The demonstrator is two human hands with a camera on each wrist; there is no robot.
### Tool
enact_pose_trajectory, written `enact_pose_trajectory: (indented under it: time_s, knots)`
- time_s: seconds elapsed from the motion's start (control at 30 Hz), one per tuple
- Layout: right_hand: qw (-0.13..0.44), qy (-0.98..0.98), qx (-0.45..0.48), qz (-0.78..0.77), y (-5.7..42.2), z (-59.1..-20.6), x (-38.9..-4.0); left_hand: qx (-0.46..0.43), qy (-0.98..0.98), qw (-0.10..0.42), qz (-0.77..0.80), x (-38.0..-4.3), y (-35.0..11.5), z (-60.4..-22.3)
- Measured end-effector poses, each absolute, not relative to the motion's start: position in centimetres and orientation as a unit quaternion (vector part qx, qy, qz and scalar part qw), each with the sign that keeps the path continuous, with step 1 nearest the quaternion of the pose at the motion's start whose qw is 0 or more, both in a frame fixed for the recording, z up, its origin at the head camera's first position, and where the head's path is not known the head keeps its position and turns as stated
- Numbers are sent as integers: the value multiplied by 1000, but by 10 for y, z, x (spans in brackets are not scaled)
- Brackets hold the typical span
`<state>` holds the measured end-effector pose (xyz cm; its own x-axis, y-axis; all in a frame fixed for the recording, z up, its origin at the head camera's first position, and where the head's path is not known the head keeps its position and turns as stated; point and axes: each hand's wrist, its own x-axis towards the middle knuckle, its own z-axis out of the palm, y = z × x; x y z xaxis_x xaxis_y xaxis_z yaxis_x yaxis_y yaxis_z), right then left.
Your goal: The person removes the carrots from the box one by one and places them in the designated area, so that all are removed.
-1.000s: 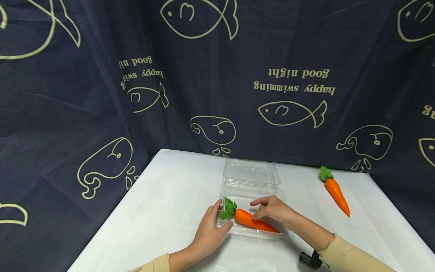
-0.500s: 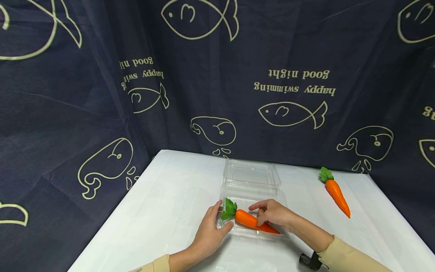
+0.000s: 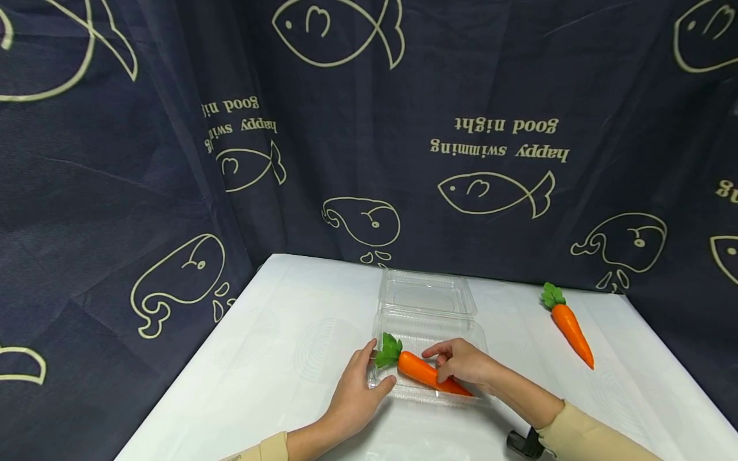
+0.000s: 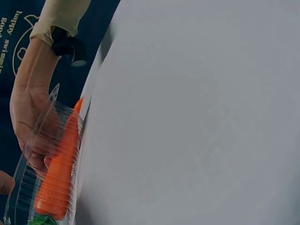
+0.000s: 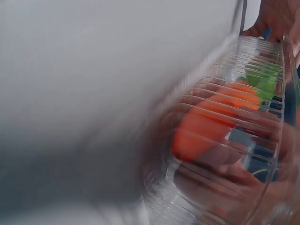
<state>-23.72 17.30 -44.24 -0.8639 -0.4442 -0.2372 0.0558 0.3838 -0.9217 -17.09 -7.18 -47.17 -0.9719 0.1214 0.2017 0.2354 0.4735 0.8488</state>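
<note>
A clear plastic clamshell container (image 3: 423,397) lies with its lid folded back on the white table. An orange carrot (image 3: 418,369) with green leaves sits slantwise in the container's base, its tip by the front right corner. My left hand (image 3: 354,390) holds the base's left end, with fingers along the side and thumb at the front. Reaching in from the right, my right hand (image 3: 467,365) pinches the carrot's thin half, index finger stretched out beyond it. Through the ribbed wall, the left wrist view shows the right hand's fingers (image 4: 40,161) against the carrot.
A second carrot (image 3: 573,334) lies apart at the right side of the table (image 3: 311,320). The container's lid (image 3: 426,293) lies flat behind the base. A dark patterned curtain (image 3: 369,128) hangs behind and left of the table. A black device (image 3: 526,443) is at my right wrist.
My right hand has shifted slightly nearer along the carrot, its thumb now lower on it. The carrot's leafy end has tilted up a little. The left hand stays in place.
</note>
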Motion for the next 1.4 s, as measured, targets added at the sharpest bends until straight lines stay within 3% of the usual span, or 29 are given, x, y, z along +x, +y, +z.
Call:
enact_pose_trajectory:
  time_s: [0.9, 1.4]
  knots:
    - [172, 833, -49, -524, 164, -452, -235, -99, -852, 35, -512, -171, -72, -473]
    - [136, 861, -16, -490, 159, -454, -235, -105, -852, 49, -510, -170, -71, -471]
